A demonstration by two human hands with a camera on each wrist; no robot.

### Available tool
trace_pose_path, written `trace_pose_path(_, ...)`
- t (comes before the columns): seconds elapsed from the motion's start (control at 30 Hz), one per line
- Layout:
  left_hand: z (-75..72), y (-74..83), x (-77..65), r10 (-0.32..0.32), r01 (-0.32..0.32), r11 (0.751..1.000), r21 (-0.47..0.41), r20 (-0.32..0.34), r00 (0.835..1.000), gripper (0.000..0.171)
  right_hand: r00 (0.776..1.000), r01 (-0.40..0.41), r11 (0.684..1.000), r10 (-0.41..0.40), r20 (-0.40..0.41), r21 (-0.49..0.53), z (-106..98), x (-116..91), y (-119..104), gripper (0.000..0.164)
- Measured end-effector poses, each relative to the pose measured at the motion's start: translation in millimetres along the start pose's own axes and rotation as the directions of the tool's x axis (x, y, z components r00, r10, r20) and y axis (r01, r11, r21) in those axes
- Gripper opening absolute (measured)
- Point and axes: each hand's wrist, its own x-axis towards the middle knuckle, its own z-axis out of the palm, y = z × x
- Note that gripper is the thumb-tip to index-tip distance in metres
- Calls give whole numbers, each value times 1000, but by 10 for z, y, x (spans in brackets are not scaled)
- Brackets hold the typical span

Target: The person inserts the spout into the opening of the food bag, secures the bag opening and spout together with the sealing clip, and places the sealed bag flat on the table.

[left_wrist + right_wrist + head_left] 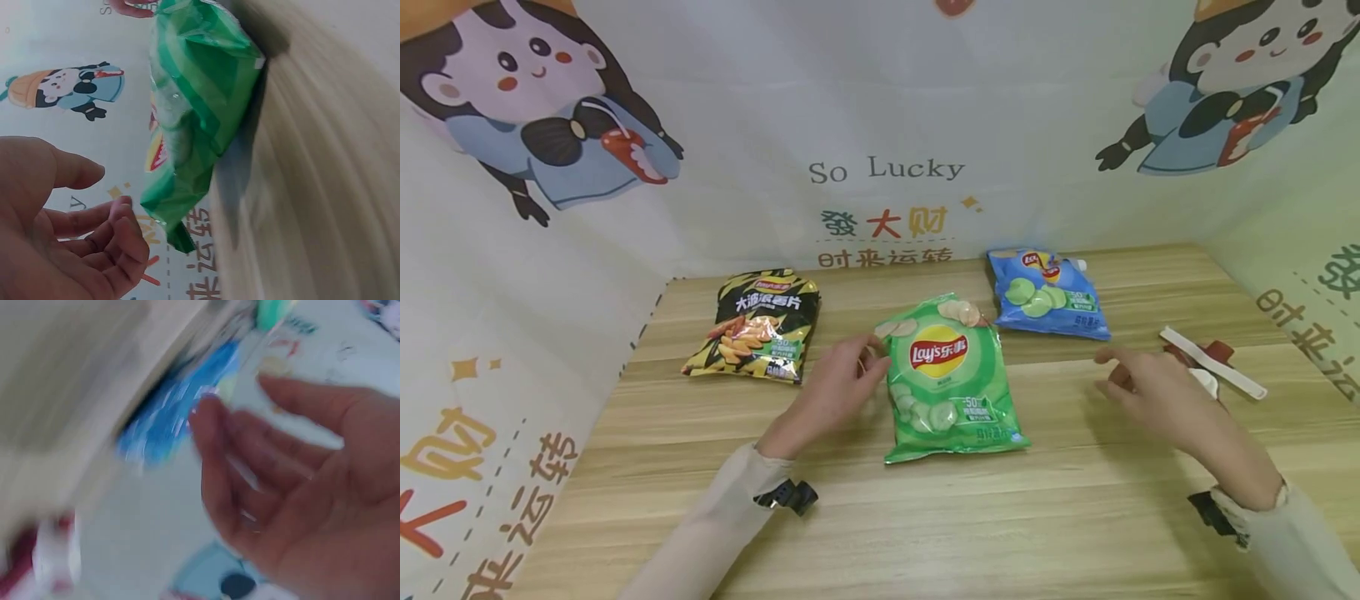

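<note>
A green Lay's chip bag (951, 379) lies face up on the wooden table. At its upper left edge is my left hand (833, 392), fingers loosely bent. The left wrist view shows a gap between that hand (75, 231) and the bag (200, 94), with nothing held. To the right, my right hand (1165, 404) hovers over the table, its fingers relaxed and holding nothing. The blurred right wrist view shows this hand (294, 469) apart from the blue Lay's chip bag (181, 403).
A black-and-yellow chip bag (760, 325) lies at back left. The blue bag (1047, 293) is at back right. Beyond my right hand, a white strip (1213, 362) crosses a dark red item (1219, 351); their kind is unclear. A printed curtain (737, 100) surrounds the table.
</note>
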Motion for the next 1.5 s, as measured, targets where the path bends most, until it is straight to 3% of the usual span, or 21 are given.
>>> trace_pose_path(0.1,4,47,7,39,-38,999,34,-32,999,20,989,-60,973,28,-145,-223,-73,-58,175,30)
trace_pose_path(0.2,29,107,14,80,-76,994,79,-48,996,19,971,-149,943,84,-222,-297,-106,-118,338,21)
trace_pose_path(0.33,74,194,36,130,-124,986,108,-54,990,18,966,-224,938,178,-187,-265,-115,-184,513,16)
trace_pose_path(0.57,142,341,94,195,-189,976,111,-49,980,17,963,-270,940,263,-63,-209,-99,-218,706,20)
trace_pose_path(0.73,214,435,116,230,-228,967,117,-1,973,16,965,-262,948,262,-22,-180,-75,-205,795,22)
trace_pose_path(0.93,295,539,153,276,-278,955,107,35,961,13,972,-236,955,235,-23,-182,-84,-181,801,14)
trace_pose_path(1.07,336,604,181,319,-323,942,90,52,946,15,982,-188,967,183,-42,-171,-84,-178,703,14)
trace_pose_path(1.5,440,733,231,351,-360,931,56,128,927,20,997,-28,998,23,-80,-54,-89,-98,252,18)
